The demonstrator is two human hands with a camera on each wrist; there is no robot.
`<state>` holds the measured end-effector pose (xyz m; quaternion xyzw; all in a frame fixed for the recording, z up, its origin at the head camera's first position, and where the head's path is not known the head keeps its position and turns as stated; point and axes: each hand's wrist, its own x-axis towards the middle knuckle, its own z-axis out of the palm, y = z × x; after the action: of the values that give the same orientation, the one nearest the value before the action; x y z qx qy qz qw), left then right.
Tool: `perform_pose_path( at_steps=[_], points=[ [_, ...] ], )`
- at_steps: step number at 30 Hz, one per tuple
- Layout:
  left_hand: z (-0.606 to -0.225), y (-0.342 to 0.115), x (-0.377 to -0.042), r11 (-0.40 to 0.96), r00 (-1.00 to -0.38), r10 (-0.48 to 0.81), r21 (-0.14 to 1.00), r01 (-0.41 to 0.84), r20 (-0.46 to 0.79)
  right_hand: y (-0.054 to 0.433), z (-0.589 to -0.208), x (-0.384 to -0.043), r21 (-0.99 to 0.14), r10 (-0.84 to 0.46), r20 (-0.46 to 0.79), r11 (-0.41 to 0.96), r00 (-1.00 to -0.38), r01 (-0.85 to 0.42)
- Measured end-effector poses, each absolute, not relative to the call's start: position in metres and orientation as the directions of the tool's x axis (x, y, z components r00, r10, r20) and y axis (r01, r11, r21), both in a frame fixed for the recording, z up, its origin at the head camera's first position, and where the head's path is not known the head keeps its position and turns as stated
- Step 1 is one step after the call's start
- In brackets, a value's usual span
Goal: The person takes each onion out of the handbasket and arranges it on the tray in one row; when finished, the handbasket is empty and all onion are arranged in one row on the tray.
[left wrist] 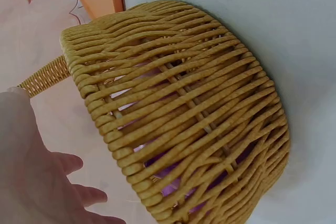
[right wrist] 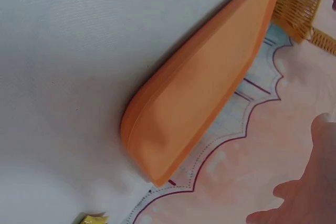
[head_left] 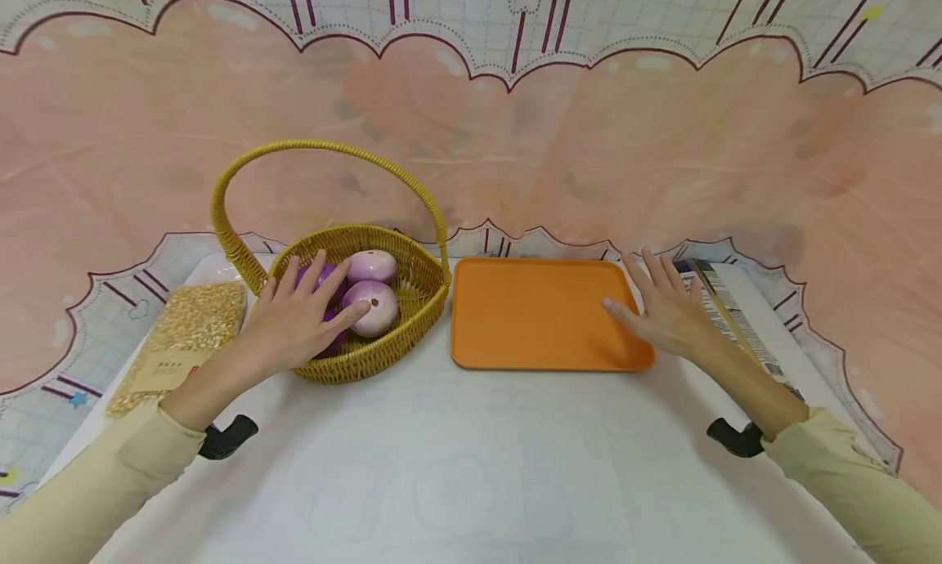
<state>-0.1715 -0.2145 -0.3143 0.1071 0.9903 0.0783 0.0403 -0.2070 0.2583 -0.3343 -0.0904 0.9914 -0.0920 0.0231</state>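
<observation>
My left hand [head_left: 294, 319] is spread over the left side of a yellow woven basket [head_left: 353, 372] with a tall arched handle. Inside the basket lie several glossy round objects, among them a pale purple one [head_left: 371, 266], a second pale one with a brown spot [head_left: 364, 323] and darker purple ones partly hidden by the hand. Fingers extended, my right hand [head_left: 666, 311] hovers at the right edge of an orange rectangular tray [head_left: 530, 315]. Both hands hold nothing. In the left wrist view, the basket's woven wall [left wrist: 184, 108] shows close by, with purple visible through its gaps.
A clear bag of yellow kernels [head_left: 199, 315] with a paper label lies left of the basket. On the right, a flat printed package [head_left: 736, 315] is partly covered by the right arm. A patterned cloth [head_left: 471, 155] stands behind the white table [head_left: 471, 466].
</observation>
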Motion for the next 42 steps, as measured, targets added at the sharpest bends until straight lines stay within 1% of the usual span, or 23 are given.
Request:
perform_pose_path(
  at_steps=[6,12,21,30,38,42],
  points=[
    [-0.314,-0.216,-0.172,0.964,-0.973,0.223,0.164,0.21,-0.064,0.258,-0.335,-0.21,-0.185,-0.186,-0.032,0.967,-0.982,-0.177],
    [-0.314,-0.216,-0.172,0.949,-0.969,0.243,0.219,0.226,-0.053,0.258,-0.336,-0.213,-0.205,-0.187,-0.016,0.962,-0.982,-0.18],
    [-0.315,-0.214,-0.174,0.921,-0.96,0.277,0.299,0.251,-0.046,0.262,-0.335,-0.218,-0.339,-0.178,0.02,0.924,-0.984,-0.174],
    [-0.312,-0.212,-0.174,0.879,-0.946,0.323,0.363,0.309,0.022,0.263,-0.336,-0.22,-0.429,-0.171,-0.017,0.891,-0.985,-0.147],
    [-0.312,-0.213,-0.177,0.859,-0.954,0.3,0.432,0.275,0.012,0.266,-0.342,-0.22,-0.577,-0.202,-0.048,0.805,-0.978,-0.138],
    [-0.312,-0.214,-0.178,0.843,-0.953,0.303,0.467,0.268,0.0,0.268,-0.346,-0.219,-0.608,-0.194,-0.07,0.786,-0.978,-0.113]
  ],
)
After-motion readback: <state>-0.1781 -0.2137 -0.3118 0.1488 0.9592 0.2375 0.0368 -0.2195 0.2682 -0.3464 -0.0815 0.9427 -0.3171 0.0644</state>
